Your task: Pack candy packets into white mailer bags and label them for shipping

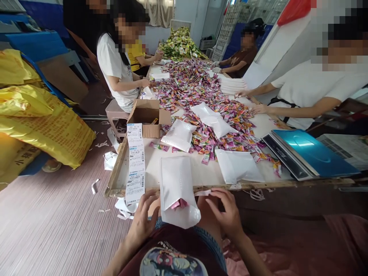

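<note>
In front of me a white mailer bag (pixel 176 180) lies half over the table's front edge, its mouth facing me. Pink snack packets (pixel 179 204) show inside the opening. My left hand (pixel 145 214) is beside the bag's left edge, fingers curved and apart, holding nothing. On the other side my right hand (pixel 227 212) pinches a thin white strip (pixel 203 193) between thumb and fingertips, close to the bag's right edge. A long sheet of shipping labels (pixel 135 161) hangs over the table edge near my left hand.
Filled white mailers (pixel 238 166) lie on the table (pixel 152 172). Behind them spreads a heap of snack packets (pixel 189 84). A cardboard box (pixel 145 115) stands left, a blue-topped scale (pixel 310 149) right. Several people sit or stand around. Yellow sacks (pixel 43 119) are at far left.
</note>
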Demonstrator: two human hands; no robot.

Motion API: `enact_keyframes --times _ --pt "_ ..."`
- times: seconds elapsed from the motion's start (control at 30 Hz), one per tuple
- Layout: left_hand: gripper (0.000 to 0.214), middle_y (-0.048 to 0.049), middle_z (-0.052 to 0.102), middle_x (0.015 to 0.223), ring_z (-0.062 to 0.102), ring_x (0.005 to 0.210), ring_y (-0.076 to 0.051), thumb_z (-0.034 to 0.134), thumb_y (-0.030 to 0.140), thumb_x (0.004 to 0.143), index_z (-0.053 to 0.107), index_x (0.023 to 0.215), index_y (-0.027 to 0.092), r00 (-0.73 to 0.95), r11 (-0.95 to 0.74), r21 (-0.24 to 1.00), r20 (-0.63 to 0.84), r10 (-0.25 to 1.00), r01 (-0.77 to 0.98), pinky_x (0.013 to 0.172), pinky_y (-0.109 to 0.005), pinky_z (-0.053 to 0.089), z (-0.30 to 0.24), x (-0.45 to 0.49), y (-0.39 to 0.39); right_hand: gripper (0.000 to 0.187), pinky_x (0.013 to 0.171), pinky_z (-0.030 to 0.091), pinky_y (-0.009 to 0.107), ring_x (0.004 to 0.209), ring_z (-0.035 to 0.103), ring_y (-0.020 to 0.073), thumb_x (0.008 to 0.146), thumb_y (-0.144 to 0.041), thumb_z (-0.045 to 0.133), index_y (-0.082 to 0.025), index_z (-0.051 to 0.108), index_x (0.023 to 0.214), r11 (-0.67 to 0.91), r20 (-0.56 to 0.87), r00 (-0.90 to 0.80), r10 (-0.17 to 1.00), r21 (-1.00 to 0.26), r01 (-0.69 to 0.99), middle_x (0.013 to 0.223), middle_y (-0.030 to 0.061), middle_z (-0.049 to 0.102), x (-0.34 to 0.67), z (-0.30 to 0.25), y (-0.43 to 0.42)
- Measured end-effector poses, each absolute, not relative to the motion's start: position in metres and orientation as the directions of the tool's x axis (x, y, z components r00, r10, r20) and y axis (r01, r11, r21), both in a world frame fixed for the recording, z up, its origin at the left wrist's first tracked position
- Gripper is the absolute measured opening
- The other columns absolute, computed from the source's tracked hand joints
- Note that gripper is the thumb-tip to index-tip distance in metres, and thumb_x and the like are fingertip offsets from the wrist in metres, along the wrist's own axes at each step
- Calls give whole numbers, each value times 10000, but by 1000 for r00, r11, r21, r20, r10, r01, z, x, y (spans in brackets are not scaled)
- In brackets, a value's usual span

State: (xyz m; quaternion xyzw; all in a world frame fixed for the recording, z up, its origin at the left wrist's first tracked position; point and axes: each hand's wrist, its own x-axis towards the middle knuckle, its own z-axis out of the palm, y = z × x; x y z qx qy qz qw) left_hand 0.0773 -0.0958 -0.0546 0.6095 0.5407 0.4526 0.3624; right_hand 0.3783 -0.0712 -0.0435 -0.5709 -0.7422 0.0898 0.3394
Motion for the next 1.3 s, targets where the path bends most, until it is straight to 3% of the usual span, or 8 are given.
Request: enact_keyframes --times 0.13,0.27,0.37,0.53,0.67,0.87,1.13,1.3 --pt "527 -115 480 1304 461 1216 -273 465 -19 766 502 1195 284 224 -395 742 325 919 542 962 -459 429 -61 82 -91 220 791 446 400 836 590 225 873 -369 523 -199 521 733 86 230 65 971 -591 802 848 66 635 396 -57 -84" --pt "495 -121 512 1280 505 1162 -274 496 -17 761 507 1159 276 276 -448 686 353 894 573 927 -453 457 -63 83 -88 320 818 459 403 881 608 221 881 -295 469 -182 448 1179 -54 72 134 988 -657 752 886 47 671 395 -71 -97" --pt "460 -120 552 1248 522 1147 -269 510 -5 775 532 1141 272 253 -455 688 380 889 565 924 -440 453 -64 82 -87 602 955 394 469 1077 580 230 879 -262 458 -199 219 1427 16 67 32 997 -616 788 1046 56 686 395 -66 -95" --pt "324 -80 681 1098 600 1049 -249 562 22 778 640 972 269 209 -490 723 448 869 487 871 -401 468 -57 83 -85 420 1042 298 543 1357 307 315 888 -285 481 -280 509 1306 257 222 -179 959 -401 879 1442 69 412 388 -41 -85" --pt "214 -23 726 931 653 924 -196 599 85 797 661 901 261 81 -485 792 493 866 371 801 -323 493 -23 94 -63 577 1070 339 438 1354 333 237 910 -208 434 -306 271 1455 456 323 -326 889 -552 698 1467 42 375 361 -14 -67" --pt "125 10 628 648 588 628 -133 599 259 839 614 737 189 -200 -357 911 397 896 209 617 -250 459 54 108 9 585 1072 355 425 1298 414 236 872 -293 548 -301 336 1417 379 368 -106 924 -840 389 1431 57 425 339 29 -1" --pt "141 12 628 620 562 611 -113 637 266 813 630 714 165 -232 -295 952 307 923 87 618 -229 429 64 93 11 663 1103 277 466 1343 337 242 842 -300 599 -335 290 1428 372 318 -276 907 -911 176 1460 54 373 332 58 17" --pt "105 14 621 671 561 664 -124 621 269 825 625 767 181 -204 -277 958 288 936 80 661 -245 426 51 87 6 293 1096 273 452 1309 382 256 804 -259 653 -290 642 1095 456 338 -410 847 -859 234 1379 53 470 318 69 15"
